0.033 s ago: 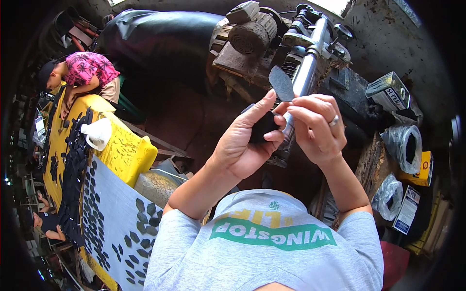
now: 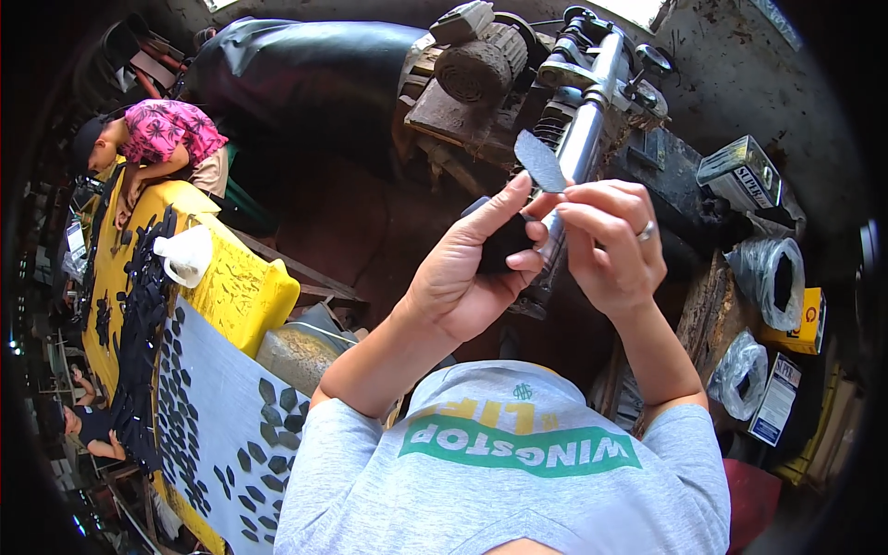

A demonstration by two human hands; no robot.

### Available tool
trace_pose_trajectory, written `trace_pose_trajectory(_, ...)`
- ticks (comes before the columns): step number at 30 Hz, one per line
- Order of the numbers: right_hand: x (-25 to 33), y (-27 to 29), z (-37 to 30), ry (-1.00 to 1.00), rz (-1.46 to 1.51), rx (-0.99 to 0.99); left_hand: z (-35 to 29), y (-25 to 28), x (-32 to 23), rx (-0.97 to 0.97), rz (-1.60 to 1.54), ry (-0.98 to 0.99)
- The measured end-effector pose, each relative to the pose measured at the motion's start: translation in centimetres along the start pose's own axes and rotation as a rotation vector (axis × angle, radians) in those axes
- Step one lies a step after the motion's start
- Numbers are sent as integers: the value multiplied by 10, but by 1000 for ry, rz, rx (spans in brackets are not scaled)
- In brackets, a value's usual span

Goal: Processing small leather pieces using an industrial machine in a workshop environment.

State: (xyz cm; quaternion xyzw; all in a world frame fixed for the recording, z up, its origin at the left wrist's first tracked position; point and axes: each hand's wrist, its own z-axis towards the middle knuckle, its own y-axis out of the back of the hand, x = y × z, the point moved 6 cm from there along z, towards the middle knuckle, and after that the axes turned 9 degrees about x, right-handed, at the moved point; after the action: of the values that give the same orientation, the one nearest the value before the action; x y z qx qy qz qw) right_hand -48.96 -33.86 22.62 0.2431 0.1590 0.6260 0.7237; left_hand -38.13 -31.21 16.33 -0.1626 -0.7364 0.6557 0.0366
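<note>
My left hand [image 2: 472, 268] is closed around black cut pieces [image 2: 499, 248], apparently a small stack, mostly hidden by the palm and fingers. Its thumb points up beside a thin grey leaf-shaped piece [image 2: 540, 161] with a speckled face. My right hand [image 2: 615, 236], with a ring on one finger, pinches the lower end of that grey piece between thumb and fingertips. Both hands are raised in front of a machine with a shiny metal roller [image 2: 585, 143], the fingertips close together. Whether the hands touch the roller cannot be made out.
A dusty motor [image 2: 476, 69] sits beside the roller. To the left, a yellow table [image 2: 106, 356] carries black strips, a white jug [image 2: 188, 255] and a grey sheet [image 2: 217, 370] with several dark cut pieces. A person in pink [image 2: 176, 134] leans over it. Boxes and wrapped rolls [image 2: 772, 282] line the right.
My right hand has shifted slightly right, and the grey piece has tilted a little with it. The left hand is almost unmoved.
</note>
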Motion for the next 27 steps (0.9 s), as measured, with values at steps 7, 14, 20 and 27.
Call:
trace_pose_trajectory(7,-55,36,-57,-781,723,-520,-1,13,-32,91,422,-242)
trace_pose_trajectory(14,-76,6,-164,-1537,1339,-678,3,46,-87,-36,1063,-532)
trace_pose_trajectory(20,-68,-26,-160,-1635,1506,-580,20,59,-84,-60,1223,-501)
trace_pose_trajectory(27,-73,-38,-146,-1538,1241,-491,38,61,-82,51,1481,-473)
